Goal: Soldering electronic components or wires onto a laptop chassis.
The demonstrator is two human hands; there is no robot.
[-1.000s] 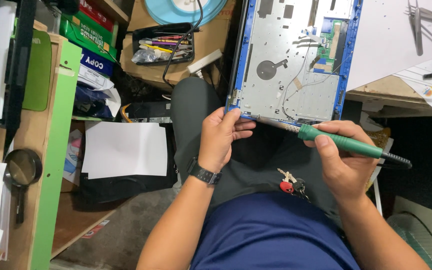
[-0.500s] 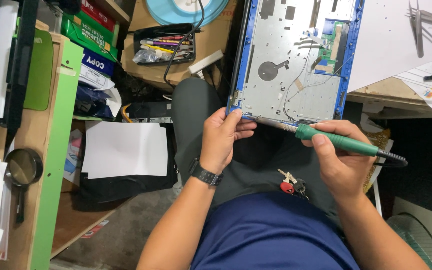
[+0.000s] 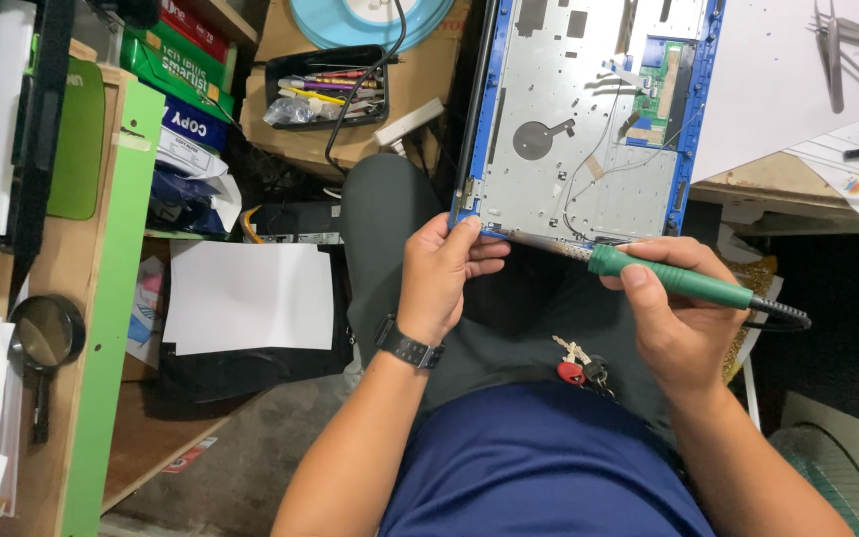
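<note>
Person is sitting, camera looking down over lap. An opened laptop chassis (image 3: 589, 119), blue-edged with a bare grey metal inner plate, is leaning in the upper middle of the frame, its lower edge resting toward the person's knee.

Left hand (image 3: 441, 278), centre of frame, is gripping the lower left corner of the chassis: fingers curled closed around the edge, thumb on the near side. A dark wristwatch (image 3: 408, 348) is sitting on that wrist.

Right hand (image 3: 673, 313), right of centre, is wrapped firmly around a green-handled soldering iron (image 3: 668, 278), held like a pen. The iron is lying nearly level, its metal shaft pointing left; the tip is meeting the chassis's bottom edge just beside the left hand's fingertips. Whether the tip is actually touching metal, cannot tell. A black cord is trailing off the handle's right end.

A bunch of keys (image 3: 579, 363) with a red fob is lying on the lap, below and between the hands.

Surroundings: a black tray of small tools (image 3: 325, 89) in the upper middle left; a white sheet of paper (image 3: 246, 296) at left of centre; a magnifying glass (image 3: 44, 338) on the wooden ledge at far left; tweezers (image 3: 832, 50) on white paper, upper right corner.
</note>
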